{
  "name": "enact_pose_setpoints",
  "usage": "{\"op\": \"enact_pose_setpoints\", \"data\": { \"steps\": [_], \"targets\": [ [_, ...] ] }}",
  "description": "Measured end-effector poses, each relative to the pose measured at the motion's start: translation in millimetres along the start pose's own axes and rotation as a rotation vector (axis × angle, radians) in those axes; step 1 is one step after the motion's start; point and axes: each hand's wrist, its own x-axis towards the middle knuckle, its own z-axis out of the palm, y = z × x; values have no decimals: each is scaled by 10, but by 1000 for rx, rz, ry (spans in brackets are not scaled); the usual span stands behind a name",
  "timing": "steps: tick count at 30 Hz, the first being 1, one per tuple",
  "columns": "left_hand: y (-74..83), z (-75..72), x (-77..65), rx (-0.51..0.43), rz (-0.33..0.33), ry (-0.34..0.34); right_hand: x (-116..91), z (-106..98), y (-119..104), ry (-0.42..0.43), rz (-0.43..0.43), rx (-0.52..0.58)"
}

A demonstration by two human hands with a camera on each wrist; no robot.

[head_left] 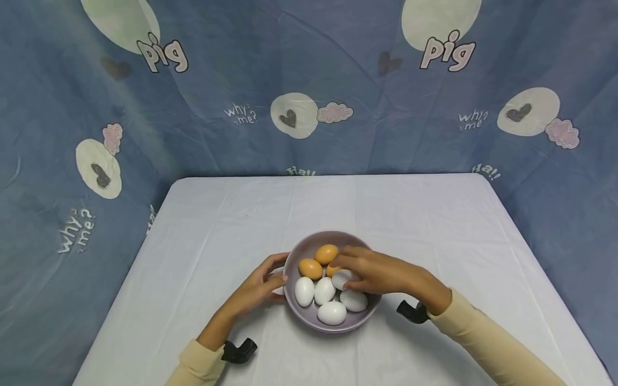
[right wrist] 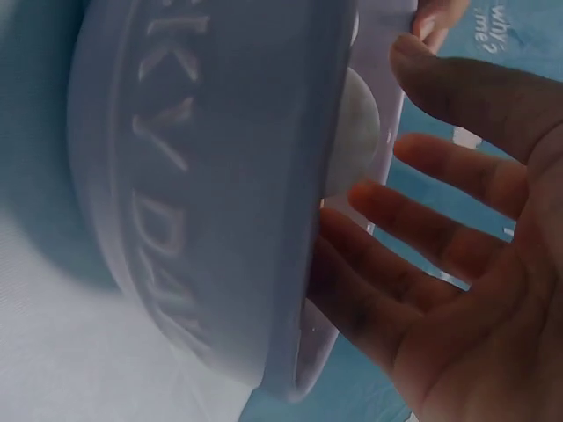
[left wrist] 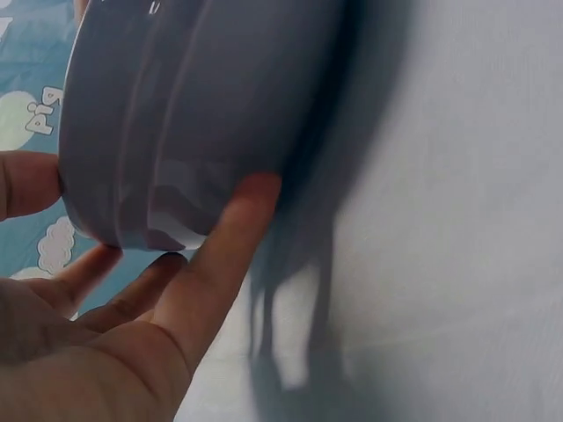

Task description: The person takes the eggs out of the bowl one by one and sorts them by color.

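The left hand (head_left: pixel 257 284) steadies the bowl (head_left: pixel 307 315) on the table (head_left: pixel 232 214), fingers spread, while the right hand (head_left: pixel 381 269) seems to be placing or picking a white egg (head_left: pixel 340 279) inside, pinched or not I can't tell, likely needing a gentle, sure touch next.

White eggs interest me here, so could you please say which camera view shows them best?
The head view, looking down into the bowl, shows five white eggs. The right wrist view shows mainly one, partly hidden; the left wrist view shows none, as the bowl hides them.
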Motion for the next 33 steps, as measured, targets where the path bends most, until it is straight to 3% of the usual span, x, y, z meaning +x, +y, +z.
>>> {"op": "enact_pose_setpoints", "data": {
  "steps": [6, 21, 33],
  "targets": [
    [-45, 21, -2, -26, -25, 20, 44, 20, -7, -41, -26, -31],
    [-42, -1, -8, -28, -9, 25, 88, 75, 47, -28, -116, -92],
    [-27, 4, -9, -28, -18, 30, 116, 64, 36, -62, -125, -114]
  ]
}}
